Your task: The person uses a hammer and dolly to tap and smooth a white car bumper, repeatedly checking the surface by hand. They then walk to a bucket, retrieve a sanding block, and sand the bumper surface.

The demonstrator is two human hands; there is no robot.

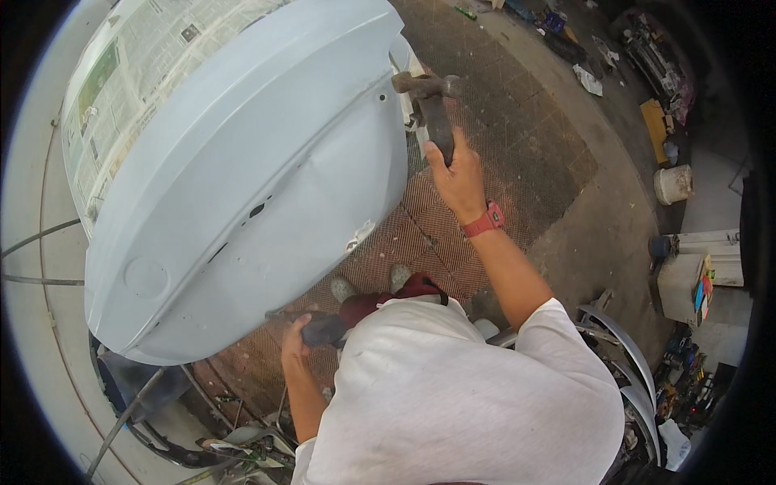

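My right hand (458, 178), with a red watch on its wrist, is wrapped round the dark handle of a hammer (427, 87). The hammer's worn metal head is raised near the right end of a pale grey car trunk lid (242, 162). My left hand (297, 339) is closed on a dark tool (325, 330) with a thick black end. Its narrower end points to the lid's lower edge; whether they touch I cannot tell. A crease, small holes and a round mark show on the lid.
Newspaper (121, 89) covers the car above the lid. A ribbed reddish mat (436, 234) lies underfoot. Cables (133, 412) and scrap parts (250, 453) sit at lower left. Curved car panels (626, 347) stand behind me at right, and a white bucket (673, 184) is further right.
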